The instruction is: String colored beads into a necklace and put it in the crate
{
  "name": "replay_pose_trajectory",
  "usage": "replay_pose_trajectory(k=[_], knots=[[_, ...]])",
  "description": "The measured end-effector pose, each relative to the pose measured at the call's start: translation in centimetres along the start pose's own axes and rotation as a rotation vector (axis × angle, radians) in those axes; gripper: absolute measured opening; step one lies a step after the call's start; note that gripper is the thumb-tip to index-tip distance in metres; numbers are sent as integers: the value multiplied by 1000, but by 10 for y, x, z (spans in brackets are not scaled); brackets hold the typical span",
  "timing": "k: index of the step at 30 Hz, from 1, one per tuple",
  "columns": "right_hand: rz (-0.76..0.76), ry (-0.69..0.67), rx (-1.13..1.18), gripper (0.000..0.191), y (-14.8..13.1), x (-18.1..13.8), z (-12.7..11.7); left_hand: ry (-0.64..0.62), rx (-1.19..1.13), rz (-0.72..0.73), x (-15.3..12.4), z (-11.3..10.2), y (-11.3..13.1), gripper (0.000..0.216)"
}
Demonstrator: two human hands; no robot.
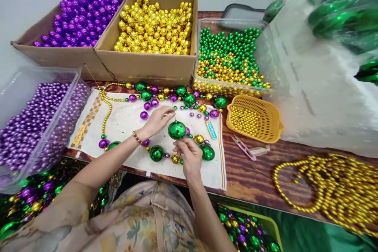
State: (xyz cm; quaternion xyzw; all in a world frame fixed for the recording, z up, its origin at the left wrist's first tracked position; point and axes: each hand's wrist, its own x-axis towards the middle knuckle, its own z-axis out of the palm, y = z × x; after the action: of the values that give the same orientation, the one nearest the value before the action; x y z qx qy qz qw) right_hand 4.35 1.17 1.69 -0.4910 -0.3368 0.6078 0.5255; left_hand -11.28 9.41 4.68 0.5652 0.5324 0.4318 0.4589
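A large shiny green bead [176, 130] sits upright on a thin needle [174, 115], with a small green bead just above it. My left hand [158, 122], a beaded bracelet at its wrist, pinches at the needle above the large bead. Closed fingers of my right hand [190, 157] grip the large bead from below. Around both hands a strand of purple, gold and green beads lies on the white cloth [124, 126]; a large green bead [156, 153] and a gold bead [175, 159] belong to it. Loose purple beads [147, 106] lie beyond my left hand.
Behind the cloth stand cardboard boxes of purple beads [79, 19] and gold beads [156, 27], and a clear bin [232, 84]. Rightward are a yellow basket [273, 120], pink thread snips [244, 148] and gold bead strands [348, 193]. A clear tub [56, 126] holds purple beads at left.
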Motion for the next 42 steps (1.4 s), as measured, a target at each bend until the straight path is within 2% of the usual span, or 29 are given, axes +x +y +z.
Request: replay_pose_trajectory(k=[1,3,6,9,13,16,19,22,25,29,32,42], knots=[[-2,5,0,21,0,-1,-2,-4,122,51,11,3,-3,8],[-8,24,5,22,1,-3,-4,-20,338,126,30,13,-10,11],[-20,55,12,24,2,-5,-6,-36,551,154,50,29,-21,14],[-34,69,-4,24,3,-7,-7,-39,611,159,59,39,-32,12],[-37,69,-30,26,2,-10,-6,-37,601,177,64,39,-38,12],[-43,72,-38,26,-1,-11,-4,36,395,150,61,30,-30,6],[-79,96,-38,26,-4,-11,-3,129,-178,-53,48,12,-12,9],[-132,107,-52,25,-6,-10,-3,96,-699,-244,25,-9,8,17],[-176,85,-98,25,-7,-10,-3,70,-964,-284,4,-22,23,14],[-205,39,-162,27,-8,-12,-2,108,-1118,-303,-9,-29,27,5],[-203,40,-175,26,-9,-15,0,130,-1174,-307,-11,-30,26,7],[-228,46,-220,28,-11,-16,0,124,-1105,-280,-15,-34,24,8]])
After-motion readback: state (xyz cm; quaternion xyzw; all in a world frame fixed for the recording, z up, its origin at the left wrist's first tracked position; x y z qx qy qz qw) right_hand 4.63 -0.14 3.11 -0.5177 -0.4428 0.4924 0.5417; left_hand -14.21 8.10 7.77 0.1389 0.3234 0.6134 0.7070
